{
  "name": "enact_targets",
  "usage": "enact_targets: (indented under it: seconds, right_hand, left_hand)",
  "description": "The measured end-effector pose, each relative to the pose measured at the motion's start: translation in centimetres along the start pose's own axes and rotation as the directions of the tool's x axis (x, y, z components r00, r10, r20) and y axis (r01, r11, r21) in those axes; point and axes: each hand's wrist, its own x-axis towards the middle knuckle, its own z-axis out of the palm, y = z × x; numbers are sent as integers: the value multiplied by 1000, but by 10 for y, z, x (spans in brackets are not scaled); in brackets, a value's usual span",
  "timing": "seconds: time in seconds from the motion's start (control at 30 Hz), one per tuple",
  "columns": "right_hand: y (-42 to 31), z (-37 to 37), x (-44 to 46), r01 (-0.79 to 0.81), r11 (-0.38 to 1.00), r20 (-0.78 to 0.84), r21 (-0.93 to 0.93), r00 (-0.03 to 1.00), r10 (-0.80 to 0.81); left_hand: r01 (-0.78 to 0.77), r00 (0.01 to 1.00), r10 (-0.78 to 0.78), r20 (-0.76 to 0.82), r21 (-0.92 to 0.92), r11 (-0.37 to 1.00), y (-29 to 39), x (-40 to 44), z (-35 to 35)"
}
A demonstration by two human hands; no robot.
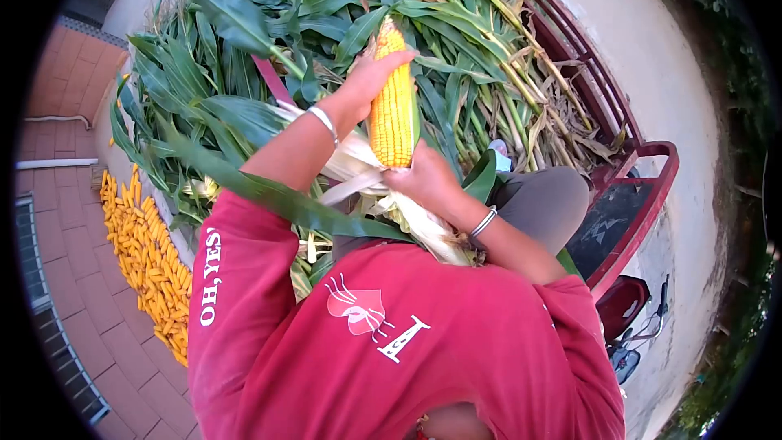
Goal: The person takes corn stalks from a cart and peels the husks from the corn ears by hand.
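Note:
A yellow ear of corn stands nearly upright in front of my chest, its kernels bare and its tip pointing away from me. My left hand is wrapped round its upper part, the thumb across the kernels. Lower down, my right hand is closed at the base of the ear, where pale husks are peeled back and hang down towards my lap. Part of my right fingers is hidden behind the husk and the ear. A long green leaf crosses in front of my left forearm.
A large heap of green corn stalks and leaves lies ahead, beside a red metal cart frame on the right. Many husked yellow ears are spread on the left by brick-coloured paving. A parked vehicle shows at the lower right.

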Motion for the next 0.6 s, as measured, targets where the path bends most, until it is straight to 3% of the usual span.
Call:
enact_targets:
  seconds: [0.07,0.1,0.17,0.2,0.27,0.33,0.4,0.43,0.53,0.57,0.6]
  right_hand:
    - [19,6,8,106,994,14,24,994,-107]
    - [33,4,19,20,993,150,113,988,-37]
    - [22,-18,18,44,997,83,65,995,-49]
    - [17,-31,21,55,998,22,16,998,-55]
    - [19,-56,30,112,990,-37,85,993,-109]
    - [6,-88,30,239,971,-209,-18,949,-237]
    - [-16,-114,23,297,946,-302,131,921,-247]
    - [-35,-122,15,359,903,-314,236,908,-279]
    - [-70,-138,-7,318,919,-113,235,948,-299]
    - [-74,-131,-7,329,917,-127,227,943,-307]
    - [-78,-119,-6,223,765,-116,604,974,-193]
  left_hand:
    - [-18,1000,18,13,-37,999,0,0,-7]
    - [-165,985,163,-54,-38,986,5,-8,-5]
    - [-446,889,440,-126,-21,895,18,-21,-2]
    - [-468,878,463,-123,-15,884,29,-29,3]
    - [-770,609,770,-193,92,632,58,-53,13]
    - [-836,522,828,-205,70,544,91,-76,21]
    - [-919,370,914,-165,77,386,114,-92,29]
    - [-934,278,956,-93,208,292,120,-93,31]
    - [-865,162,971,176,499,54,117,-103,55]
    - [-852,74,949,306,514,-99,113,-102,64]
    - [-824,-6,903,431,509,-248,106,-100,73]
